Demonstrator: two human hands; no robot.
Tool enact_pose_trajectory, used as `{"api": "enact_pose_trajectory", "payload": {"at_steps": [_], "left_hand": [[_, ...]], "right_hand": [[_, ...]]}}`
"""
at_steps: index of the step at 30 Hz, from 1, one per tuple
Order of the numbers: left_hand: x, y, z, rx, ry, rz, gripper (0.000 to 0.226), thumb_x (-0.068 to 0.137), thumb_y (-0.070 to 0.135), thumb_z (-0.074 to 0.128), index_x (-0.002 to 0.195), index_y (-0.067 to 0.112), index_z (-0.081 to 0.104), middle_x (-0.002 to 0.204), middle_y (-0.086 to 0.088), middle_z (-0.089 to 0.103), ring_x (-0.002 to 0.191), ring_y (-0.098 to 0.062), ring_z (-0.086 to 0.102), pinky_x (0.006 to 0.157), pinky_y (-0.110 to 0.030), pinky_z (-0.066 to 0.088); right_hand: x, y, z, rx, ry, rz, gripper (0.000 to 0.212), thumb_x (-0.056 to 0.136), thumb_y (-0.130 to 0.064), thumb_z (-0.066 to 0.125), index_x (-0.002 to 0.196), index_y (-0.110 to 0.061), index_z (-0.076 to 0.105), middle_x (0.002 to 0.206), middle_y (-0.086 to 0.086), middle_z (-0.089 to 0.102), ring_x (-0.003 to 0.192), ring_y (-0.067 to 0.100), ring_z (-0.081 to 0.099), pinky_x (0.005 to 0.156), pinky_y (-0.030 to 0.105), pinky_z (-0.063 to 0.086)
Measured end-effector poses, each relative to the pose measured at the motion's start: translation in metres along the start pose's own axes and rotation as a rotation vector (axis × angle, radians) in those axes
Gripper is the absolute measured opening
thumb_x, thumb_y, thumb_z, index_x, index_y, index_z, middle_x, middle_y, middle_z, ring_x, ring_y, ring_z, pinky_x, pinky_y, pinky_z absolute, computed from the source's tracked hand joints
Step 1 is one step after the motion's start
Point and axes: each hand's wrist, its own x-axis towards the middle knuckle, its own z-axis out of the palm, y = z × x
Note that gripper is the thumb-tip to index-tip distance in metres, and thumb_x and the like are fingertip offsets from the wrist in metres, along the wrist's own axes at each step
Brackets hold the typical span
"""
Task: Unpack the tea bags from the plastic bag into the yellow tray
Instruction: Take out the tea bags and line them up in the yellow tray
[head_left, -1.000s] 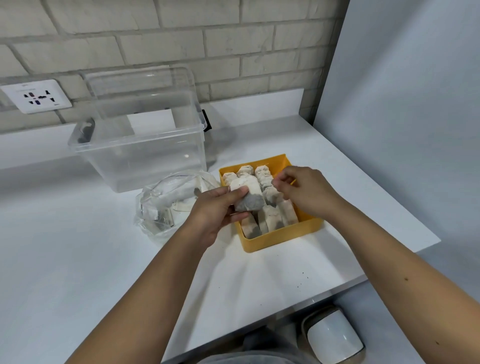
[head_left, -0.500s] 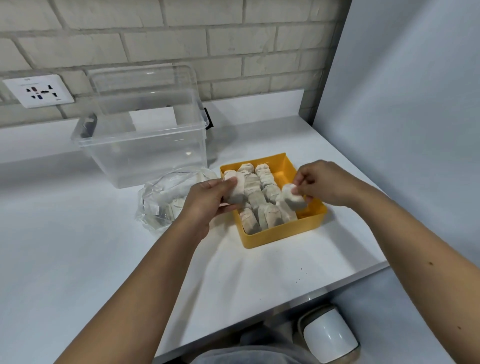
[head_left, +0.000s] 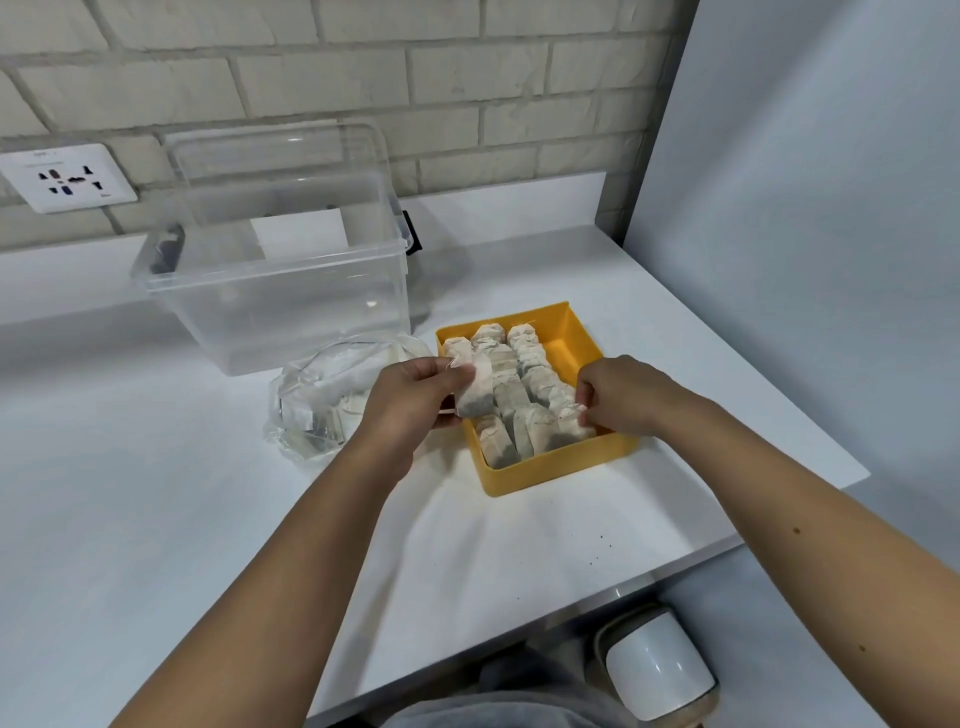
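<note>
The yellow tray (head_left: 566, 474) sits on the white table right of centre, holding rows of several tea bags (head_left: 511, 392). My left hand (head_left: 410, 397) grips one tea bag (head_left: 474, 389) upright at the tray's left rim. My right hand (head_left: 621, 395) reaches into the tray's near right side, its fingertips pinching a tea bag (head_left: 571, 423) that rests against the row. The crumpled clear plastic bag (head_left: 322, 402) lies left of the tray, with a few tea bags still inside it.
A clear plastic storage box (head_left: 275, 275) with its lid propped behind stands at the back, touching the plastic bag. A wall socket (head_left: 67, 176) is on the brick wall. A grey partition (head_left: 810, 208) closes the right side. Below the table edge stands a white bin (head_left: 657, 667).
My right hand has lowered its tea bag into the tray's near right side. My left hand has held its tea bag by the tray's left rim.
</note>
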Motion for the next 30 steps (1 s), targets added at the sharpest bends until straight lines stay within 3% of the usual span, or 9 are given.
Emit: {"api": "enact_pose_trajectory", "payload": {"at_steps": [3, 6, 8, 11, 14, 22, 25, 27, 30], "left_hand": [[0.001, 0.003, 0.001, 0.036, -0.004, 0.026, 0.011, 0.089, 0.016, 0.07, 0.094, 0.007, 0.073, 0.084, -0.004, 0.075, 0.072, -0.015, 0.069, 0.067, -0.026, 0.059], [0.009, 0.024, 0.007, 0.084, -0.041, 0.09, 0.011, 0.088, 0.018, 0.072, 0.093, 0.008, 0.074, 0.08, 0.0, 0.073, 0.067, -0.009, 0.068, 0.065, -0.023, 0.058], [0.02, 0.045, 0.015, 0.118, -0.064, 0.156, 0.012, 0.088, 0.018, 0.072, 0.095, 0.01, 0.075, 0.079, 0.001, 0.073, 0.065, -0.008, 0.067, 0.065, -0.023, 0.056], [0.038, 0.07, 0.03, 0.168, -0.098, 0.236, 0.012, 0.087, 0.02, 0.073, 0.096, 0.012, 0.076, 0.078, 0.003, 0.074, 0.069, -0.009, 0.068, 0.068, -0.026, 0.055], [0.051, 0.078, 0.045, 0.214, -0.151, 0.287, 0.006, 0.086, 0.019, 0.074, 0.092, 0.016, 0.076, 0.079, 0.003, 0.074, 0.075, -0.011, 0.069, 0.069, -0.025, 0.053], [0.075, 0.044, 0.055, 0.306, -0.056, 0.271, 0.004, 0.083, 0.017, 0.077, 0.087, 0.019, 0.079, 0.085, 0.003, 0.077, 0.063, -0.006, 0.061, 0.066, -0.023, 0.053], [0.079, 0.033, 0.05, 0.376, -0.019, 0.296, 0.005, 0.084, 0.019, 0.076, 0.089, 0.018, 0.078, 0.083, 0.004, 0.075, 0.065, -0.002, 0.064, 0.067, -0.015, 0.052], [0.08, 0.028, 0.046, 0.407, -0.011, 0.301, 0.004, 0.084, 0.019, 0.076, 0.088, 0.019, 0.078, 0.083, 0.005, 0.076, 0.07, -0.003, 0.067, 0.07, -0.015, 0.054], [0.079, 0.024, 0.041, 0.44, 0.003, 0.32, 0.005, 0.084, 0.019, 0.076, 0.089, 0.019, 0.078, 0.086, 0.005, 0.076, 0.081, -0.01, 0.071, 0.079, -0.022, 0.056]], "right_hand": [[-0.001, -0.002, -0.012, 0.066, 0.041, -0.043, 0.015, 0.084, -0.029, 0.072, 0.097, -0.026, 0.065, 0.102, -0.003, 0.065, 0.095, 0.017, 0.061, 0.078, 0.029, 0.051], [-0.003, -0.014, -0.046, 0.372, 0.136, -0.166, 0.017, 0.083, -0.029, 0.076, 0.099, -0.027, 0.071, 0.095, -0.009, 0.068, 0.084, 0.006, 0.063, 0.071, 0.019, 0.048], [-0.002, -0.026, -0.07, 0.52, 0.177, -0.239, 0.026, 0.081, -0.029, 0.078, 0.106, -0.026, 0.07, 0.093, -0.01, 0.07, 0.076, 0.007, 0.066, 0.071, 0.02, 0.051], [0.011, -0.039, -0.094, 0.375, 0.278, -0.309, 0.036, 0.077, -0.034, 0.08, 0.11, -0.027, 0.068, 0.092, -0.01, 0.069, 0.082, 0.006, 0.062, 0.073, 0.024, 0.049], [0.027, -0.038, -0.104, 0.21, 0.375, -0.28, 0.025, 0.076, -0.034, 0.08, 0.097, -0.024, 0.072, 0.087, -0.007, 0.068, 0.083, 0.014, 0.061, 0.072, 0.032, 0.052], [0.055, -0.002, -0.076, 0.115, 0.273, -0.151, 0.013, 0.084, -0.031, 0.074, 0.088, -0.019, 0.074, 0.089, -0.001, 0.071, 0.083, 0.016, 0.062, 0.074, 0.036, 0.053], [0.07, 0.008, -0.046, -0.062, 0.275, -0.101, 0.021, 0.093, -0.037, 0.061, 0.094, -0.02, 0.073, 0.12, 0.003, 0.062, 0.113, 0.022, 0.051, 0.098, 0.042, 0.037], [0.079, 0.011, -0.03, -0.205, 0.284, -0.071, 0.023, 0.094, -0.039, 0.057, 0.098, -0.025, 0.074, 0.149, 0.004, 0.04, 0.141, 0.028, 0.024, 0.115, 0.055, 0.007], [0.089, 0.01, -0.018, -0.273, 0.286, -0.08, 0.023, 0.093, -0.043, 0.056, 0.092, -0.029, 0.074, 0.163, 0.004, 0.012, 0.15, 0.032, -0.006, 0.112, 0.062, -0.016]]}}
